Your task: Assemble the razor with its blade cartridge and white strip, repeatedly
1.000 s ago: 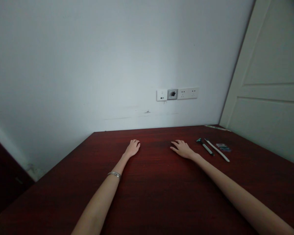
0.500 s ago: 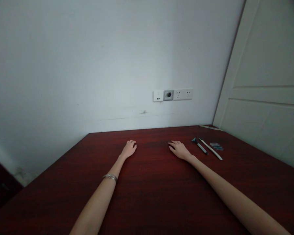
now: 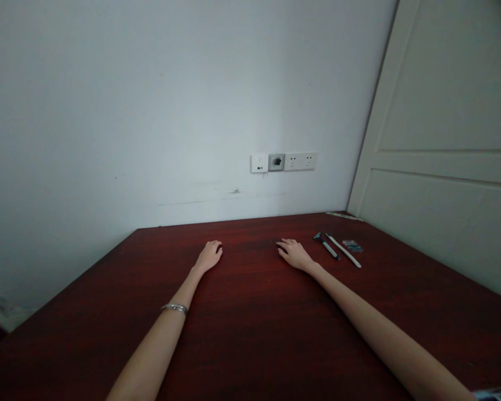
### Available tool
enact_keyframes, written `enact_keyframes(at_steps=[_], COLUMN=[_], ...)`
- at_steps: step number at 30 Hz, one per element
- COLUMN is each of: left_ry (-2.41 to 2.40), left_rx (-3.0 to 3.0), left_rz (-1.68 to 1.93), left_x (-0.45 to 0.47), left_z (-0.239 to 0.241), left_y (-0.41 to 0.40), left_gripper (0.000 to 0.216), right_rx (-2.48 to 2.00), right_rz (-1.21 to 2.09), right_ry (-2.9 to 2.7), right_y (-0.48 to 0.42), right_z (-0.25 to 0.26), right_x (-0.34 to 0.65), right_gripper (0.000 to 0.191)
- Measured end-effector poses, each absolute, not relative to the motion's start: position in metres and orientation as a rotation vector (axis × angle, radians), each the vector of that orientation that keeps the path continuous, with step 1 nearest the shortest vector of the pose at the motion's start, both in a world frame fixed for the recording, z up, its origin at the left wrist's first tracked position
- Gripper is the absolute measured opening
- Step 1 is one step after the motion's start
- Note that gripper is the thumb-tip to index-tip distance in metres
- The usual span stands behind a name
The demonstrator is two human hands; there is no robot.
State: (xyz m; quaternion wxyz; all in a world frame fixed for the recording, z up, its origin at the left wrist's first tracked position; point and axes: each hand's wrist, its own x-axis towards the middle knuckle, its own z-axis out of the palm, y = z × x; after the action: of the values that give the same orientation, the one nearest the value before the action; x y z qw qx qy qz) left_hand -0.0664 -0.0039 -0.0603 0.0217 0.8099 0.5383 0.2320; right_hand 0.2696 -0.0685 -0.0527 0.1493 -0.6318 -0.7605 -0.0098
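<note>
The left hand (image 3: 210, 255) lies palm down on the table (image 3: 242, 312), its grip loose and the fingers close together, lightly bent. The right hand (image 3: 293, 254) is also open and palm down; its fingers are a little spread, and they point to about ten o'clock. Both hands appear to touch only the wooden surface, which is dark red, smooth and faintly streaked with grain. On the left wrist sits a silver-coloured bracelet (image 3: 175, 307), which looks like metal.

At three o'clock from the right hand, near but apart, lies a razor (image 3: 331, 250). It has a straight, light grey handle with dark ends, and its head points between ten and eleven o'clock. Just beside it is a slim white stick (image 3: 344, 250), almost parallel, with its long axis from half past ten to half past four. Beyond this stick, toward two o'clock, lies a flat, shiny, see-through packet (image 3: 353, 246), whose contents I cannot tell.
</note>
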Motion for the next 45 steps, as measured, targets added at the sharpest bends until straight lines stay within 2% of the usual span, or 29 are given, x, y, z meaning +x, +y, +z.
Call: enact_keyframes(at_steps=[7,12,18,25,31,37,45], left_ry=[1.689,1.687,1.71,1.811,1.804,1.625,1.419], left_rx=[2.497,2.48,2.496,2.433,2.28,2.291,2.314], left_rz=[0.714,0.733,0.701,0.666,0.92,1.009,1.268], left_x=[-0.065,-0.064,-0.064,-0.056,-0.03,0.0,0.033], left_z=[-0.059,-0.057,-0.058,-0.045,-0.026,-0.02,-0.008], left_y=[-0.003,-0.003,-0.001,-0.001,-0.006,-0.008,-0.028], left_gripper=[0.036,0.035,0.035,0.03,0.028,0.026,0.026], right_rx=[-1.867,-2.181,-2.462,-2.461,-2.47,-2.454,-2.404], right_rz=[-0.14,-0.327,-0.23,-0.235,-0.169,-0.118,-0.185], right_ry=[-2.081,-1.869,-1.699,-1.756,-1.77,-1.802,-1.781], right_y=[-0.074,-0.08,-0.099,-0.119,-0.113,-0.109,-0.11], right_z=[-0.035,-0.005,-0.002,-0.017,-0.022,-0.026,-0.021], right_x=[0.272,0.31,0.373,0.383,0.381,0.386,0.378], right_gripper=[0.038,0.033,0.041,0.047,0.042,0.036,0.033])
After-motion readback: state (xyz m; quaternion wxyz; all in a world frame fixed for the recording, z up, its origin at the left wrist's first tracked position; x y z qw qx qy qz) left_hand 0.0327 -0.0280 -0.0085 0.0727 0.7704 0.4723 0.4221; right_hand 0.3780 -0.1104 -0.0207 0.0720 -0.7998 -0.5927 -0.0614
